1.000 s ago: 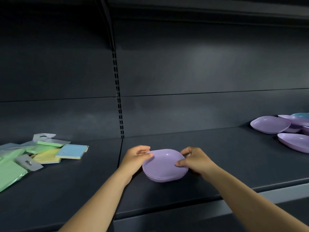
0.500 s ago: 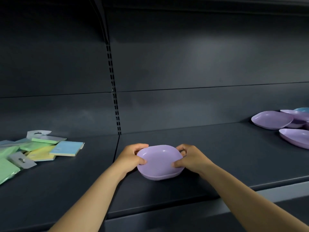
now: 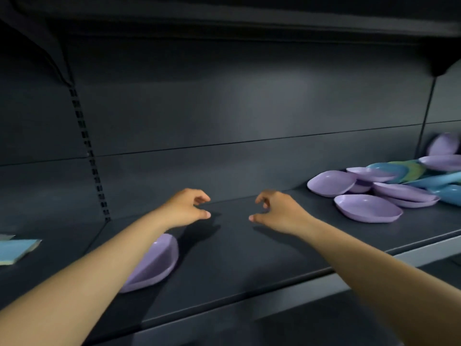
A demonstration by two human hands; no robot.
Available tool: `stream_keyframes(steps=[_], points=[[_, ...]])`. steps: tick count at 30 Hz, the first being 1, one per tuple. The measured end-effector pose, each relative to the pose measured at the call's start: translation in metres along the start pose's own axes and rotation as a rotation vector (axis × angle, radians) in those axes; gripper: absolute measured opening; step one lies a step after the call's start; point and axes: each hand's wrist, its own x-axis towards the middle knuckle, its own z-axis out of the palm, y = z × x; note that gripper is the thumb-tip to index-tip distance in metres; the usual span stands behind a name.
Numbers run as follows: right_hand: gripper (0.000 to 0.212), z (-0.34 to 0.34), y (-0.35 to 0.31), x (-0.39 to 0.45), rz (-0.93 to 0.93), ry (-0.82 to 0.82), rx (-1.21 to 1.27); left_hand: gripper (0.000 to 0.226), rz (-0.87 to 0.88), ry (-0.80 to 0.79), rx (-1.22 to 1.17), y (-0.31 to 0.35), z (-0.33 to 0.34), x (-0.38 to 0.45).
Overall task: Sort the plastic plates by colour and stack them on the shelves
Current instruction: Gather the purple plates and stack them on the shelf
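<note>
A small stack of purple plates (image 3: 157, 263) rests on the dark shelf (image 3: 249, 260), partly hidden under my left forearm. My left hand (image 3: 187, 208) hovers above the shelf beyond the stack, fingers loosely curled, holding nothing. My right hand (image 3: 277, 211) hovers a little to its right, also loosely curled and empty. At the right end of the shelf lies a loose heap of plates: several purple plates (image 3: 366, 208), some blue plates (image 3: 439, 188) and a green plate (image 3: 414, 171).
Blue paper packs (image 3: 15, 248) lie at the left edge on the neighbouring shelf section. A slotted upright (image 3: 89, 156) divides the sections. Another shelf (image 3: 249, 23) hangs overhead.
Both hands have let go of the purple stack and lifted away to the right. The view has swung right, bringing more of the plate heap into sight.
</note>
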Motion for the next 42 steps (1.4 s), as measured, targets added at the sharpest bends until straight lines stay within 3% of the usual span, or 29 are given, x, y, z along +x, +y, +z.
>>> stream_keyframes(steps=[8,17,26,31,34,36,38,42], points=[[0.054,-0.13,0.153,0.008,-0.133,0.005,-0.414,0.048,0.055,-0.034,0.115,0.17,0.104,0.077],[0.054,-0.232,0.268,0.017,-0.174,-0.008,-0.426,0.052,-0.022,-0.018,0.14,0.273,0.17,0.138],[0.055,-0.225,0.315,0.044,-0.207,-0.1,-0.375,0.052,-0.173,-0.07,0.15,0.274,0.198,0.176],[0.042,-0.215,0.317,0.079,-0.231,-0.306,-0.282,0.062,-0.278,-0.109,0.085,0.254,0.208,0.206],[0.024,-0.201,0.312,0.104,-0.247,-0.452,-0.253,0.073,-0.351,-0.115,0.021,0.239,0.215,0.226],[0.027,-0.192,0.309,0.115,-0.251,-0.533,-0.277,0.065,-0.416,-0.135,-0.065,0.227,0.219,0.239],[0.039,-0.185,0.308,0.122,-0.229,-0.592,-0.305,0.036,-0.461,-0.14,-0.189,0.217,0.225,0.249],[0.033,-0.178,0.309,0.129,-0.236,-0.655,-0.298,0.043,-0.493,-0.134,-0.321,0.203,0.239,0.267]])
